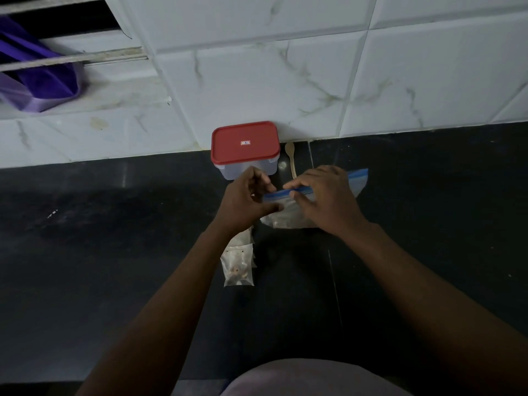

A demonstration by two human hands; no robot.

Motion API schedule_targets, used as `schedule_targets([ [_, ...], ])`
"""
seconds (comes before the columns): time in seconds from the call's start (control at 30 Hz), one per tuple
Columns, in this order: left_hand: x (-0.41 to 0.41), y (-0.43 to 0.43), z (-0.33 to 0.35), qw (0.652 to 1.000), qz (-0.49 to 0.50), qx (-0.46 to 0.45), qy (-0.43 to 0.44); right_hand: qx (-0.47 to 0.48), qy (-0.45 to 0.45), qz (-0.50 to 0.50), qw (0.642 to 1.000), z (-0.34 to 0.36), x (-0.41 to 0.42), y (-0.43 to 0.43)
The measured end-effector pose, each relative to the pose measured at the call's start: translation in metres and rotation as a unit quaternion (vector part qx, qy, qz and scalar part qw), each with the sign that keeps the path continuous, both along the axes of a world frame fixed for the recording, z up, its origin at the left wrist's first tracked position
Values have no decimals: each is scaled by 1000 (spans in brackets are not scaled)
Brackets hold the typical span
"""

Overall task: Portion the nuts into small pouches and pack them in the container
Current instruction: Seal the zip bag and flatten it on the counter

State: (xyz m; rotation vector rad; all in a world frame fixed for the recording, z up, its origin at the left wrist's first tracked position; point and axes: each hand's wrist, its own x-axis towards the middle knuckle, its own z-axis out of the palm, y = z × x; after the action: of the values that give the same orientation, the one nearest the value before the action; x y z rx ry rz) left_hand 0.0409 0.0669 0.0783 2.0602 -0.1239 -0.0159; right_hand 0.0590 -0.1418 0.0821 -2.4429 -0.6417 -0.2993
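Fingers (295, 185) of the right hand (328, 198) pinch the blue zip strip of the nut bag (285, 217). The left hand (243, 201) curls round the strip's left end, mid dark tabletop (114, 252). A small filled pouch (238, 267) lies nearer. The red-lidded container (245, 148) stands closed by the far wall, with a wooden spoon (291, 158) just right of it.

Bare forearms (171, 295), pale lilac garment (314, 378)
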Motion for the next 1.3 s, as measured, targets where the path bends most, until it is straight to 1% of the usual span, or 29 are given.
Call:
schedule_targets([
  [0.1, -5, 7, -10, 998, -28, 45, 33, 54, 40, -6, 998, 3, 0, -3],
  [0.17, -7, 8, -15, 997, -31, 49, 44, 62, 56, -15, 996, 3, -1, -4],
  [0.3, -10, 2, -15, 1000, -9, 10, -6, 19, 64, -3, 998, 9, -4, 0],
  [0.4, -10, -3, -11, 999, -32, 6, -24, 9, 43, 4, 999, 13, -4, 8],
  [0.53, -9, 3, -13, 995, -58, 83, -14, 49, 37, -14, 998, 18, 0, 7],
  [0.63, -8, 9, -19, 991, -46, 119, -28, 56, 55, -12, 997, 21, 2, 1],
  [0.77, -8, 12, -24, 992, -15, 125, 11, 85, 73, -19, 993, 22, 1, -2],
  [0.9, -10, 14, -29, 984, -28, 174, 30, 138, 56, -53, 987, 28, 2, -8],
  [1.03, -8, 9, -27, 979, -35, 195, 45, 141, 69, -66, 985, 27, -2, -8],
  [1.2, -9, 11, -29, 979, -34, 183, 85, 140, 66, -76, 985, 33, -2, -7],
  [1.3, -11, 13, -33, 980, -41, 183, 65, 140, 52, -91, 985, 32, -1, -13],
])
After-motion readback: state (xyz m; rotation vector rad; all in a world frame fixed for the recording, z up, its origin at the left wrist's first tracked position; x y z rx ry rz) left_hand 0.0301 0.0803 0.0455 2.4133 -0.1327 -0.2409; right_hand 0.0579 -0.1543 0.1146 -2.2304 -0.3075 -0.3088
